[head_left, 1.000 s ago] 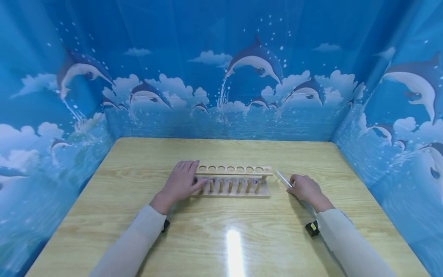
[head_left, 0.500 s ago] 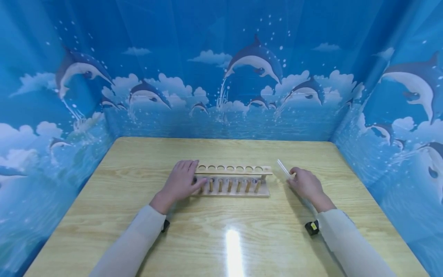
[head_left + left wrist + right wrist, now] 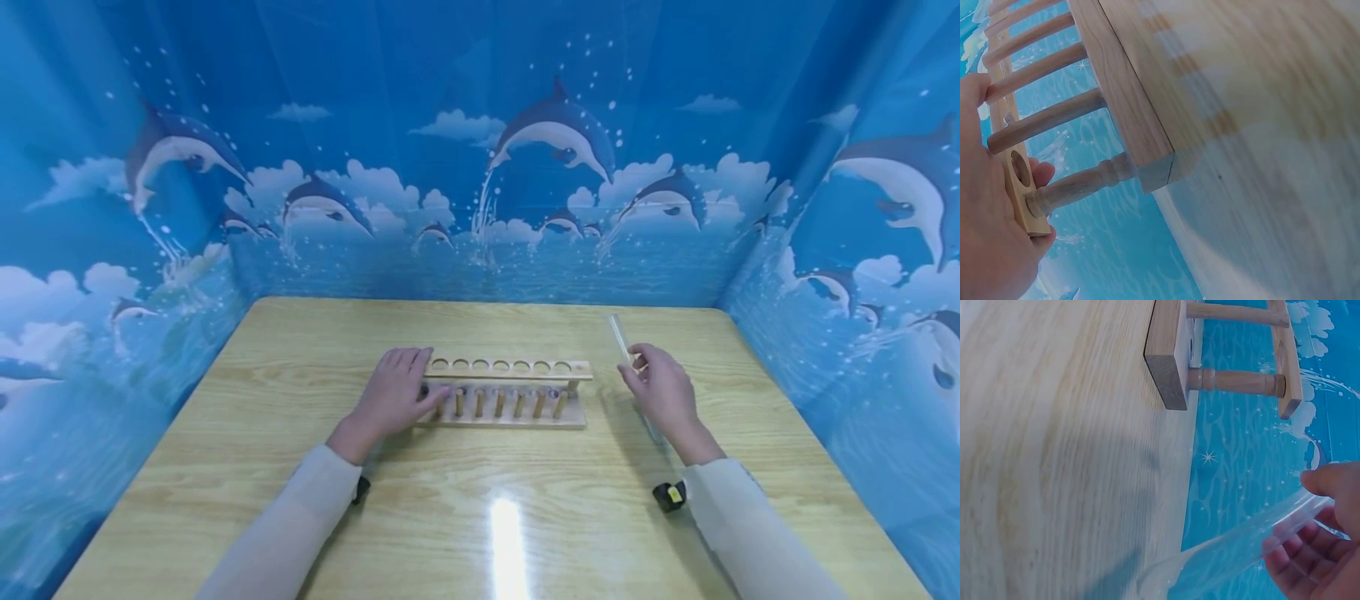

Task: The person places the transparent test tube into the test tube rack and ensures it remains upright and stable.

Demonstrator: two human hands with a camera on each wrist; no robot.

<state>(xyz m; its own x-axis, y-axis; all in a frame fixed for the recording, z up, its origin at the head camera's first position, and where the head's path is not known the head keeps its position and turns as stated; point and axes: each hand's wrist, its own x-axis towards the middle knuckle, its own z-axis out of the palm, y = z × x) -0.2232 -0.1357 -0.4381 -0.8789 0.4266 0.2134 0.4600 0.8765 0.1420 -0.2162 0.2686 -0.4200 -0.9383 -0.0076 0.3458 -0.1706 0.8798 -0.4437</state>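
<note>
A: How is the tube (image 3: 622, 340) held just now?

B: It is pinched between thumb and fingertips of the right hand (image 3: 660, 393), lifted off the table (image 3: 300, 467) and tilted, its far end raised toward the back wall. It is kept just right of the rack (image 3: 507, 392), apart from it.

A: And the rack itself?

B: It is steadied at its left end by the left hand (image 3: 392, 395). The fingers are laid over the top bar and the thumb is set at the front, so the end appears to be gripped, though how tightly cannot be told from the wrist view.

A: What should be minded for a clean insertion?

B: The tube would best be brought upright before it is lowered, so that the closed end meets a hole squarely. The grip should be kept light and high on the glass, leaving the lower part free to pass through. The rack should be pressed flat meanwhile, since a nudge from the tube could tip it.

A: Which hole is nearest?

B: The rightmost, by the look of it.
</note>
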